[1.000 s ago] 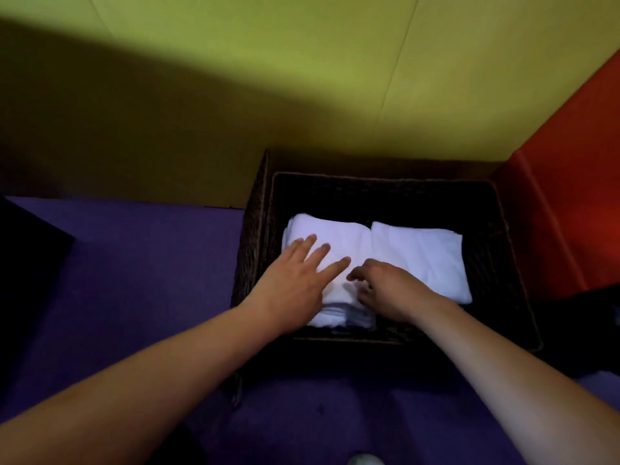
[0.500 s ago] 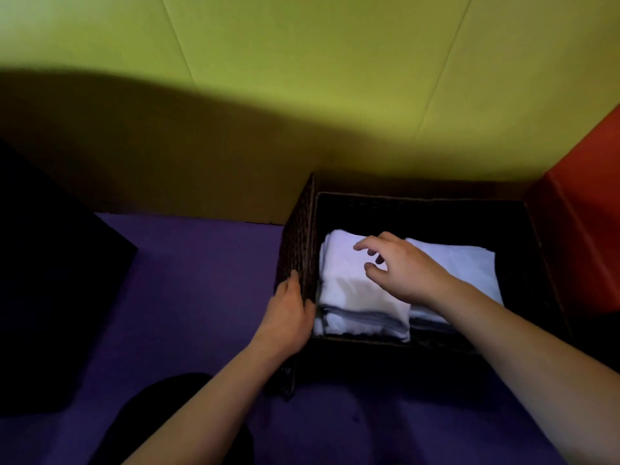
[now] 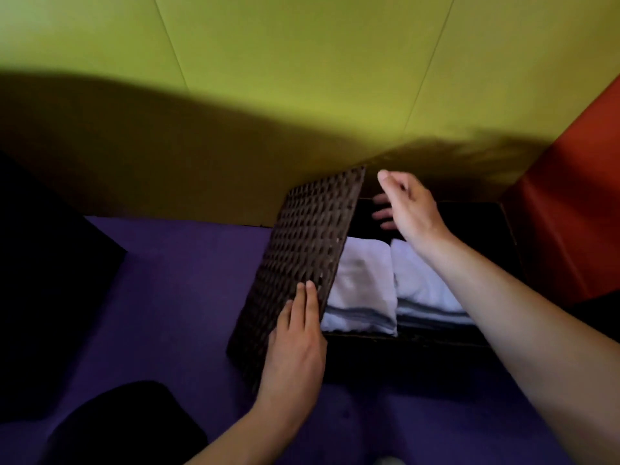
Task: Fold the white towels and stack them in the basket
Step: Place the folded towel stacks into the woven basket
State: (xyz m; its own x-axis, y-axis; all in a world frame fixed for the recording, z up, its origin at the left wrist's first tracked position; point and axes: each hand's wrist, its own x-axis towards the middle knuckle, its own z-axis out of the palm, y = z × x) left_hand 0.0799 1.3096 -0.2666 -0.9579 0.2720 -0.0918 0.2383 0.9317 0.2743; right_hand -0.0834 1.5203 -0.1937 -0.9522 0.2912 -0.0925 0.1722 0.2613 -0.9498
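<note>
I saw two stacks of folded white towels (image 3: 392, 283) lying side by side inside the dark wicker basket (image 3: 302, 263), which sat on the purple floor against the yellow-green wall. My left hand (image 3: 295, 344) lay flat against the outside of the basket's left wall, fingers straight and together, gripping nothing. My right hand (image 3: 407, 206) hovered above the basket's far side, fingers spread and loose, empty.

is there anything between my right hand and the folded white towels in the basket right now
Nothing visible. The right hand is open above the far part of the dark woven wicker basket, and the two stacks of folded white towels lie uncovered just below and nearer. The left hand rests on the basket's left outer wall, off to the side.
</note>
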